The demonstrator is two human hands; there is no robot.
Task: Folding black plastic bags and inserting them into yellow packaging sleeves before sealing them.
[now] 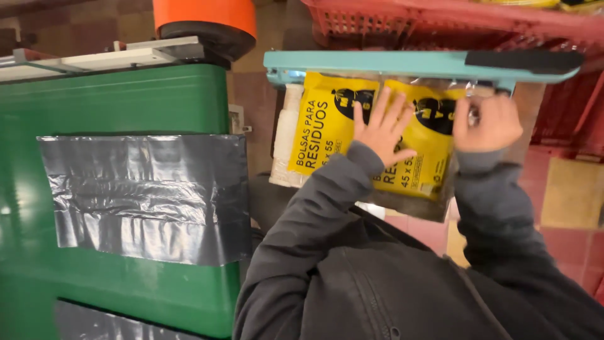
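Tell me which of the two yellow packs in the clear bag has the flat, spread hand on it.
The yellow plastic pack nearer the green surface: the left hand lies flat at its inner edge. The other yellow pack sits by the right hand, which pinches the bag's top.

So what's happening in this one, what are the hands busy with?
A person in a dark jacket is handling a clear plastic pack with yellow labels under the bar of a teal heat sealer. The left hand lies flat on the pack with its fingers spread. The right hand pinches the pack's top edge near the bar. A red plastic crate sits behind the sealer, and a green surface with grey plastic sheets is to the left.
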